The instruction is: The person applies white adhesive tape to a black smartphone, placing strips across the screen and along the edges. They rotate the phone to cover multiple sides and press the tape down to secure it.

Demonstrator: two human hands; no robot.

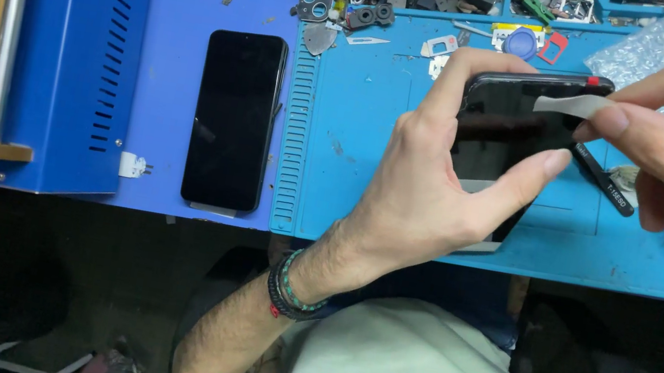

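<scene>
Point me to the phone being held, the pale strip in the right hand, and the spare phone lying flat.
Held phone (511,127), head view, dark glass of its screen.
Pale strip (569,103), head view, middle of the strip where it crosses the phone's top corner.
Spare phone (234,119), head view, centre of its black screen.

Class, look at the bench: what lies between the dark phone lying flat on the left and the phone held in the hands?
In the head view, only bare blue mat with its ribbed edge strip lies between the flat phone and the held phone.

Bright, even overhead light; sharp focus.
</scene>
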